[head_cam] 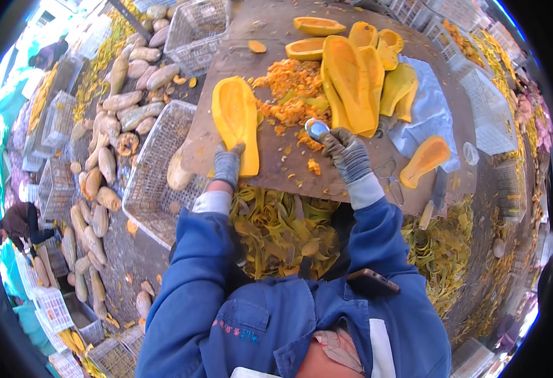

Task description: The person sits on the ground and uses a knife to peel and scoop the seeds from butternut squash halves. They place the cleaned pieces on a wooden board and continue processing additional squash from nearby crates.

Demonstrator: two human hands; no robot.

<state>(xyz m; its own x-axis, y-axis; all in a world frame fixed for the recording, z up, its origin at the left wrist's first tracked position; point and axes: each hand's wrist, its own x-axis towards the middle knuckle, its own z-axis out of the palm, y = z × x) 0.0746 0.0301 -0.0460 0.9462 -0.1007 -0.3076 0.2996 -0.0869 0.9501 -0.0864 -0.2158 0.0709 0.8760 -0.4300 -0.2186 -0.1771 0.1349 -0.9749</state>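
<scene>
My left hand (228, 164), in a grey knit glove, grips the narrow end of a peeled, hollowed squash half (235, 111) lying cut side up on the work table (276, 165). In my gloved right hand (349, 153) is a metal spoon (316, 127), its bowl pointing left beside a heap of orange squash pulp and seeds (295, 90). Behind that heap, several peeled squash halves (349, 85) are stacked, some cut side up. One more half (425, 160) rests at the table's right, near a knife (434, 198) with a wooden handle.
A light blue cloth (430, 113) and a wire-handled peeler (393, 182) lie on the table's right. Peelings (286, 231) are piled below its front edge. A plastic crate (151, 175) stands at the left, with many unpeeled squash (108, 165) on the floor beyond. A person (21, 224) bends at far left.
</scene>
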